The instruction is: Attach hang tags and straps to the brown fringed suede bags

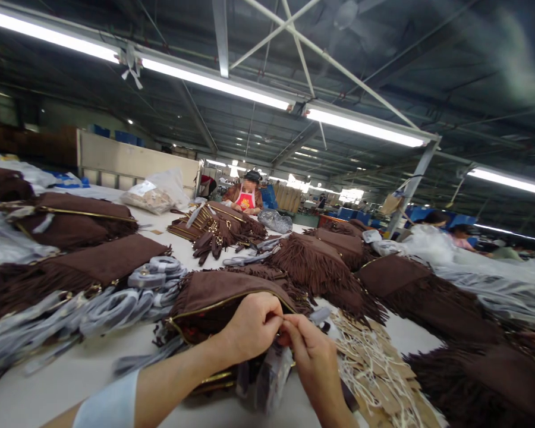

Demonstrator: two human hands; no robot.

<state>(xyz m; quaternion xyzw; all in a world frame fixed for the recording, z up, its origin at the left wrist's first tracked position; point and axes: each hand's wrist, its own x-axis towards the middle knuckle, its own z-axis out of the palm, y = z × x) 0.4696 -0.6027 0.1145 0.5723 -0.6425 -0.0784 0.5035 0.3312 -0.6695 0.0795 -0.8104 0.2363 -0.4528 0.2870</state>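
A dark brown suede-like bag lies in front of me, its gold zipper open along the upper edge. My left hand is closed over the right part of the zipper opening. Touching it fingertip to fingertip, my right hand is closed in a pinch. Whatever is between the fingers is too small and covered to name. Below the hands hangs a strap wrapped in clear plastic. The inside of the bag is mostly hidden behind my left hand and forearm.
Brown fringed bags lie around the white table. Plastic-wrapped straps are heaped at left. Tan cardboard tags with white strings spread at right. Across the table sits a person in a red apron. A metal post rises at right.
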